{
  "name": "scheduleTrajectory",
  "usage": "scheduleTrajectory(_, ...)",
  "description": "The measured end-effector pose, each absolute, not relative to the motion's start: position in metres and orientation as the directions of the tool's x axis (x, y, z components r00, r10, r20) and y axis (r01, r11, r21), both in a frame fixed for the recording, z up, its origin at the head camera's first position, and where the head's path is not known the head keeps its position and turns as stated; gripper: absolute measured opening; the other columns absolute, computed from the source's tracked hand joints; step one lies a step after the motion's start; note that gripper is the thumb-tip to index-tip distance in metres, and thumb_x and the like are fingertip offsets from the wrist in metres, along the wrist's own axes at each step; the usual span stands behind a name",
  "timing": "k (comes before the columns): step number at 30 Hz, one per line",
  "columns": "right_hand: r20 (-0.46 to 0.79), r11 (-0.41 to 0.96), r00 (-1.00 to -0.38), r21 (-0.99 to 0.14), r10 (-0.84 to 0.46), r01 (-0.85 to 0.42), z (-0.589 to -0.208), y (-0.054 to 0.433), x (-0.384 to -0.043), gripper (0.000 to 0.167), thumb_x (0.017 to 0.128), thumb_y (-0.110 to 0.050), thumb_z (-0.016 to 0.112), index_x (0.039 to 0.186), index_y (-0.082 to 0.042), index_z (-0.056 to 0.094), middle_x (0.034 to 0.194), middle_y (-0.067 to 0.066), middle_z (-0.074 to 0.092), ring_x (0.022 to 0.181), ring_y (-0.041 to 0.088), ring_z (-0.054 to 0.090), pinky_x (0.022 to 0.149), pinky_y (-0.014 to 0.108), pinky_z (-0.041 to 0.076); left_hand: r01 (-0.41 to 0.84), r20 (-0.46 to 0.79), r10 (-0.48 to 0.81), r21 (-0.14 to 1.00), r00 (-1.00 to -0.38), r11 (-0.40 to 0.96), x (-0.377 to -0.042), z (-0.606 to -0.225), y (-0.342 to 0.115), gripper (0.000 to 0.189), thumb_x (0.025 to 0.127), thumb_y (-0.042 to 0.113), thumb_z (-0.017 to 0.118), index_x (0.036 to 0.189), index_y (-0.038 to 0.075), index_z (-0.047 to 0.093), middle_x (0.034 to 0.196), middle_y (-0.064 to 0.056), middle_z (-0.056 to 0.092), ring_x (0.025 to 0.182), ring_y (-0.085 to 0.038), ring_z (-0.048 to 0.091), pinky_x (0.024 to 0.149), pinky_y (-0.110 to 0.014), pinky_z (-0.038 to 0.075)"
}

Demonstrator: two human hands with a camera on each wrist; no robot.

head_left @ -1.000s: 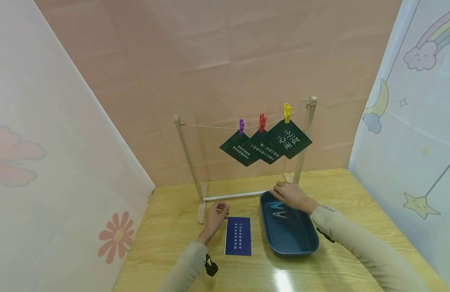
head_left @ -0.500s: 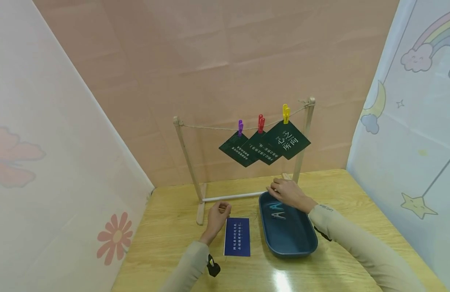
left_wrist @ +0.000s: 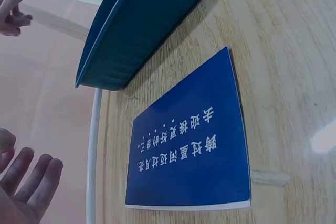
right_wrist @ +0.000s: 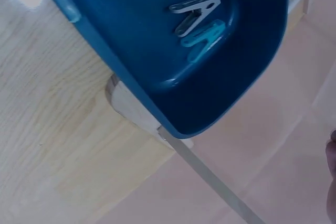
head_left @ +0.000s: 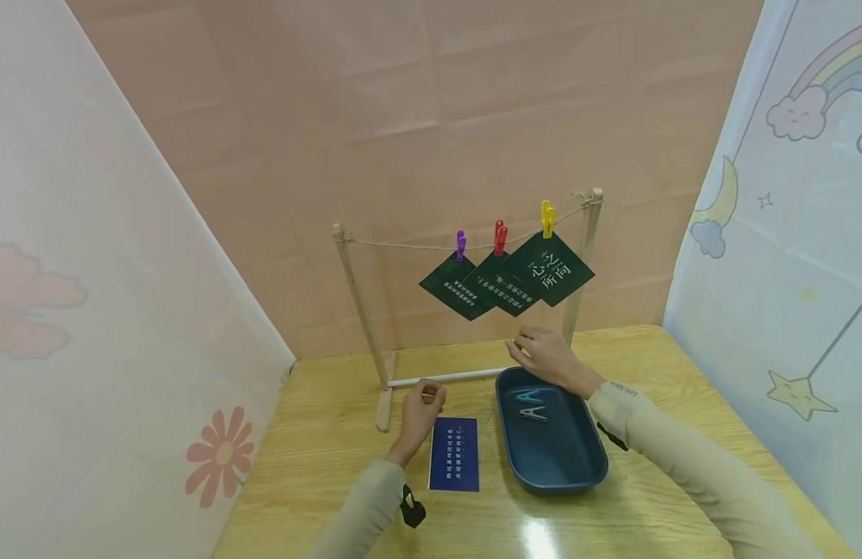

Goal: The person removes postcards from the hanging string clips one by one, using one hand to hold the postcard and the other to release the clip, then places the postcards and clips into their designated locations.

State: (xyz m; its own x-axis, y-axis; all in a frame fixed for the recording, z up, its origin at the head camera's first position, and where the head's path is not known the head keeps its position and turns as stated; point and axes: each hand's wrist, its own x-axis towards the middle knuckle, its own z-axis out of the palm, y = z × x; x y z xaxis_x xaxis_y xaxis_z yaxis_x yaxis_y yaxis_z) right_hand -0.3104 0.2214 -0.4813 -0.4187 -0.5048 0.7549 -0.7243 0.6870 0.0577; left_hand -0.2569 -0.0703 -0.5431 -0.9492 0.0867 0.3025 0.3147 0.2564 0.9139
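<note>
In the head view my left hand [head_left: 420, 411] hovers just beyond a blue card [head_left: 454, 454] printed with white characters. The left wrist view shows its fingers [left_wrist: 39, 187] loosely bent with nothing between them. My right hand [head_left: 546, 357] hangs above the far end of a dark blue tray [head_left: 557, 470], fingers loosely curled and nothing seen in them. Inside the tray lie a grey clothespin [right_wrist: 195, 13] and a turquoise clothespin [right_wrist: 205, 39]. Three dark green cards hang overlapping from a string, under a purple clothespin [head_left: 461, 245], a red clothespin [head_left: 500, 237] and a yellow clothespin [head_left: 547, 219].
A wooden stand with a left post [head_left: 361, 307] and a right post [head_left: 580, 295] carries the sagging string [head_left: 396, 244]. A white rod [head_left: 445, 377] joins its feet on the wooden table [head_left: 319, 435]. Fabric walls enclose the back and both sides.
My right hand has risen from the tray's far rim and shifted slightly left. The left hand has edged a little forward and right. Cards, tray and clothespins stay put.
</note>
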Motion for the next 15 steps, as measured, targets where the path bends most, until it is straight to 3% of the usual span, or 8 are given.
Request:
scheduleTrajectory(3, 0.773, 0.676, -0.386, 0.073, -0.503, -0.733, -0.476, 0.219, -0.312, 0.028, 0.093, -0.018, 0.063, 0.066, -0.011, 0.064, 0.066, 0.002, 0.055, 0.054, 0.014, 0.050, 0.045, 0.031, 0.045, 0.345, 0.335, 0.082, 0.906, -0.939, 0.244, -0.257, -0.541, -0.069, 0.008, 0.096, 0.005, 0.066, 0.099, -0.002, 0.065, 0.089, -0.014, 0.065, 0.076, -0.026, 0.070, 0.065, -0.039, 0.062)
scheduleTrajectory(7, 0.788, 0.660, -0.353, 0.088, -0.504, -0.746, -0.469, 0.216, -0.314, 0.034, 0.096, -0.020, 0.059, 0.064, -0.009, 0.065, 0.063, 0.001, 0.054, 0.052, 0.014, 0.048, 0.044, 0.030, 0.044, 0.379, 0.374, 0.065, 0.895, -0.925, 0.235, -0.257, -0.540, -0.067, 0.009, 0.095, 0.005, 0.067, 0.098, -0.004, 0.065, 0.087, -0.017, 0.065, 0.073, -0.031, 0.070, 0.062, -0.040, 0.062)
scheduleTrajectory(11, 0.799, 0.652, -0.325, 0.107, -0.505, -0.750, -0.459, 0.214, -0.316, 0.030, 0.090, -0.014, 0.065, 0.060, -0.010, 0.063, 0.057, -0.001, 0.048, 0.047, 0.011, 0.042, 0.041, 0.027, 0.038, 0.379, 0.375, 0.061, 0.895, -0.925, 0.237, -0.258, -0.538, -0.067, 0.010, 0.095, 0.004, 0.066, 0.098, -0.006, 0.065, 0.087, -0.020, 0.065, 0.074, -0.036, 0.070, 0.062, -0.041, 0.062)
scheduleTrajectory(15, 0.821, 0.662, -0.294, 0.130, -0.490, -0.739, -0.447, 0.215, -0.318, 0.045, 0.101, -0.023, 0.055, 0.058, -0.010, 0.062, 0.055, 0.000, 0.049, 0.044, 0.010, 0.040, 0.038, 0.026, 0.035, 0.371, 0.364, 0.077, 0.894, -0.928, 0.252, -0.260, -0.537, -0.067, 0.012, 0.096, 0.005, 0.065, 0.101, -0.005, 0.064, 0.089, -0.018, 0.065, 0.075, -0.030, 0.070, 0.063, -0.036, 0.062)
